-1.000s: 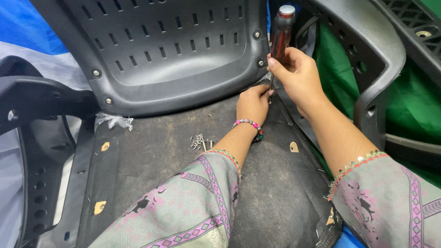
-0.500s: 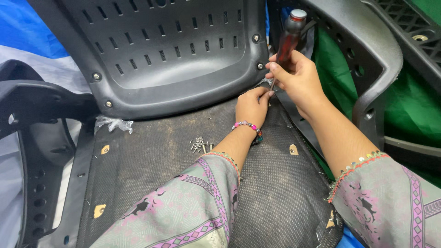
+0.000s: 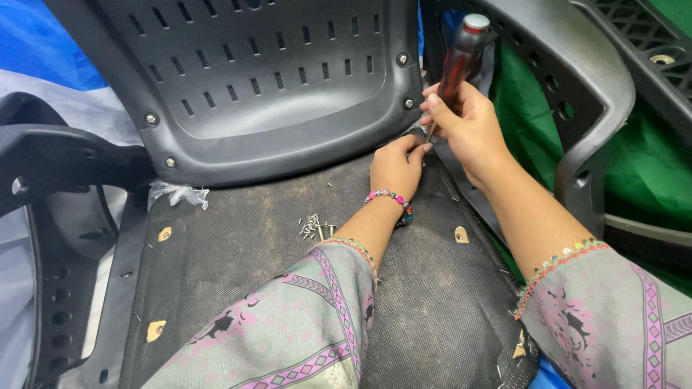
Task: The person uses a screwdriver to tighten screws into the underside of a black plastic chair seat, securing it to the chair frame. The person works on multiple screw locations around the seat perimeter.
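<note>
My right hand (image 3: 467,126) grips a screwdriver (image 3: 458,59) with a dark red handle, its tip pointing down at the lower right corner of a grey slotted plastic chair back (image 3: 259,86). My left hand (image 3: 395,166) rests on the black fabric seat underside (image 3: 238,266) right below that tip, fingers pinched at the spot where the tip meets the corner. A beaded bracelet sits on the left wrist. What the left fingers pinch is too small to tell.
A small pile of loose screws (image 3: 314,226) lies on the black fabric. A black armrest (image 3: 50,155) stands at the left and a grey curved armrest (image 3: 577,94) at the right. Green cloth (image 3: 634,166) and blue sheeting (image 3: 36,43) lie behind.
The screwdriver handle has tilted to the right and its tip has stayed at the corner. My left fingers have closed in under the tip.
</note>
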